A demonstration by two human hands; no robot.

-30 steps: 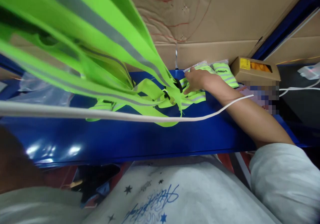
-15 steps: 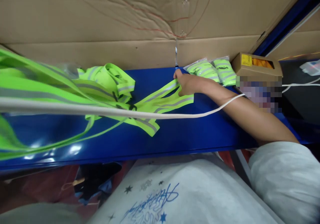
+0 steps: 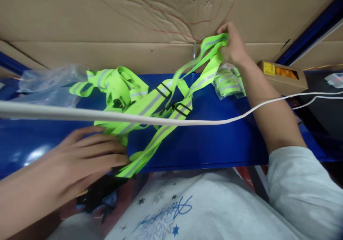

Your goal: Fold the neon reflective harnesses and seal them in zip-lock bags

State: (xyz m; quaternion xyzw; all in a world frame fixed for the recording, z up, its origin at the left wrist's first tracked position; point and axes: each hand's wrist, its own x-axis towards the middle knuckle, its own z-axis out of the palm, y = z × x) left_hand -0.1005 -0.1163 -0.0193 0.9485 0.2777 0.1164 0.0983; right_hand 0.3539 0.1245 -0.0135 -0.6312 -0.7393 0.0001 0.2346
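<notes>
A neon-green reflective harness (image 3: 184, 108) with grey stripes and black slide buckles stretches across the blue table. My right hand (image 3: 232, 47) grips a bunch of its straps, lifted up in front of the cardboard wall. At the left, my left hand (image 3: 93, 154) is closed at the harness's lower end, fingers together over the straps; the thumb is hidden. Behind my left hand lies another bundled neon-green reflective harness (image 3: 123, 84). A white cable (image 3: 187, 121) crosses in front of the straps.
Clear plastic bags (image 3: 50, 82) lie at the back left of the blue table (image 3: 214, 143). Bagged reflective straps (image 3: 227, 82) sit beneath my right wrist. A cardboard box (image 3: 284, 77) stands at the back right, against the cardboard wall (image 3: 107, 18).
My right hand has risen from the table, lifting strap ends up and right. My left hand has come into view, and the straps raised at the left have moved down toward the middle.
</notes>
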